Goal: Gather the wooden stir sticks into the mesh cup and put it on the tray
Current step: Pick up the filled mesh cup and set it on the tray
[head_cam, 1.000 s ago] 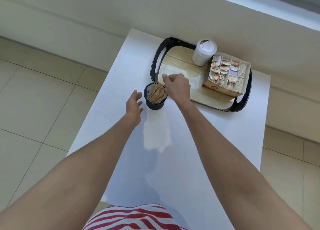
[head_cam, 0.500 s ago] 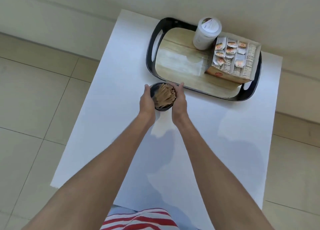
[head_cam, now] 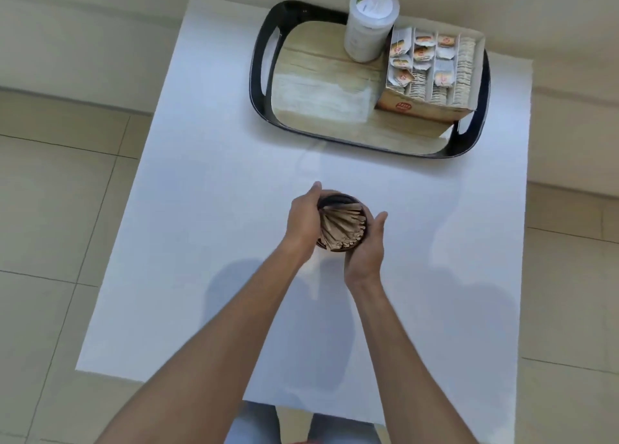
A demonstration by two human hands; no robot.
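Seen from above, a person stands at a white table [head_cam: 207, 209] with both bare forearms reaching forward. The two hands hold a small black mesh cup [head_cam: 338, 198] between them, near the middle of the table and well apart from the tray. The left hand [head_cam: 303, 217] wraps the cup's left side with fingers curled round its wall; the right hand [head_cam: 366, 247] cups the right side and underside, palm turned inward, fingers curved against it. Whether the cup rests on the table or is lifted just off it cannot be told. Inside, a bundle of wooden sticks [head_cam: 341, 227] fans out and leans toward the person, so the cup appears tilted or the sticks loosely packed. No loose sticks show on the table, so gathering seems finished and carrying the cup to the tray is the step in hand. The black-rimmed tray [head_cam: 259, 75] sits at the far edge of the table; its wood-patterned floor is bare on the left half, while a white lidded tub [head_cam: 366, 31] and a cardboard box of sachets [head_cam: 432, 71] fill the right. To do this well, level the cup first so the leaning sticks do not spill, keep both hands firm on the wall, lift it over the raised rim, and set it down on the bare left portion, away from the tub.
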